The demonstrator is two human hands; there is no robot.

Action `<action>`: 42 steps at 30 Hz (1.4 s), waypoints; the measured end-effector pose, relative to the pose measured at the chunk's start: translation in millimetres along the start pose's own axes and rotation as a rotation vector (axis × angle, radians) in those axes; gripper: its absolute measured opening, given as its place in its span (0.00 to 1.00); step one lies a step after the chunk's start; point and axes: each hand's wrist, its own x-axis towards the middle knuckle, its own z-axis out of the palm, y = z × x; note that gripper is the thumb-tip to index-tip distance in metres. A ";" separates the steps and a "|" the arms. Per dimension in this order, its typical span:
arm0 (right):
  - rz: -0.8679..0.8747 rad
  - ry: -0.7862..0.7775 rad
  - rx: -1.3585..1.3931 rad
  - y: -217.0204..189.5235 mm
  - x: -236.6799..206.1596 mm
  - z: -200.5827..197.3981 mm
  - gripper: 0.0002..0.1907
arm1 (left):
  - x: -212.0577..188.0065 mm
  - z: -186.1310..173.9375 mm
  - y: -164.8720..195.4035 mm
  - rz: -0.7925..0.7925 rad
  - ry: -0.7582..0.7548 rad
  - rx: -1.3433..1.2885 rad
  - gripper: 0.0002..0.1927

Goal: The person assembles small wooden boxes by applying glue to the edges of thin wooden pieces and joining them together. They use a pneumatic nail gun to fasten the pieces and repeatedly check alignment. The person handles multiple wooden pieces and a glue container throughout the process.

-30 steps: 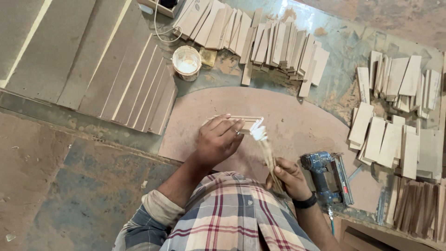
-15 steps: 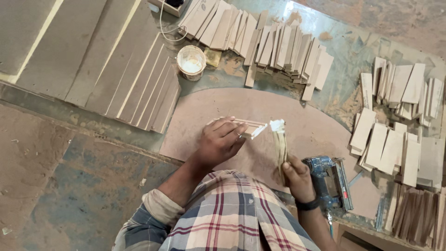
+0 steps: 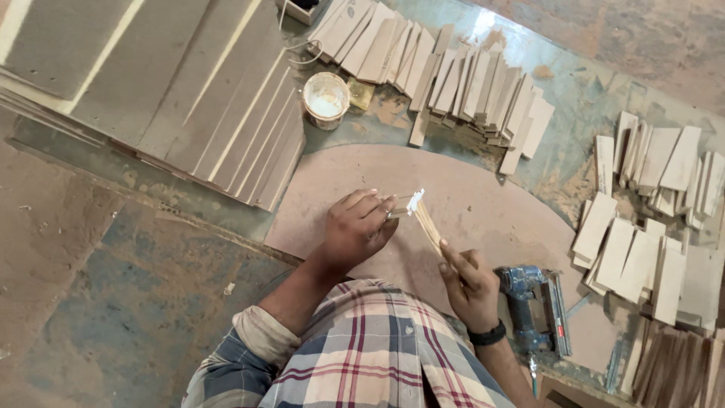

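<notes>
We see a worn greenish counter (image 3: 581, 98) running across the upper part of the frame. Long flat boards (image 3: 174, 98) lie stacked at its upper left. A small white tub (image 3: 325, 99) stands just beside them. A row of short wooden slats (image 3: 445, 75) fans along the top centre, and more slats (image 3: 649, 219) sit in loose piles at the right. A rounded brown board (image 3: 468, 204) fills the centre, and a blue nail gun (image 3: 532, 306) rests on its lower right edge.

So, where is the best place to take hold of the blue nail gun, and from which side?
Probably the blue nail gun's body and handle nearest the right hand, reached from above: it lies flat on the board, its long magazine on the far side.
</notes>
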 end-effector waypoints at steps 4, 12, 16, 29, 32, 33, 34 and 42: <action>-0.187 -0.014 0.174 -3.3 6.6 7.8 0.18 | -3.7 -9.8 -7.2 -0.012 0.037 0.014 0.16; 0.281 -0.152 0.289 38.1 39.0 80.4 0.20 | -48.9 -46.4 -61.2 -0.135 -0.163 -0.091 0.07; 0.409 -0.202 0.350 73.7 96.8 153.1 0.23 | -84.2 -67.5 -85.8 -0.076 -0.162 -0.064 0.12; -0.144 0.153 -0.307 100.0 224.3 279.1 0.15 | -85.7 -62.3 -114.2 -0.138 -0.333 -0.320 0.13; 0.606 -0.293 0.693 114.7 148.2 251.6 0.21 | -69.3 -32.0 -126.4 0.142 -0.360 -0.199 0.08; 0.836 -0.396 0.924 122.2 127.9 235.6 0.21 | -63.9 -15.6 -127.0 0.250 -0.352 -0.200 0.08; 1.066 -0.472 1.171 126.4 98.8 223.0 0.23 | -61.5 3.9 -125.0 0.365 -0.348 -0.226 0.08; 0.996 0.209 1.287 130.1 9.2 99.8 0.15 | -52.3 130.9 -77.6 0.670 -0.448 -0.344 0.04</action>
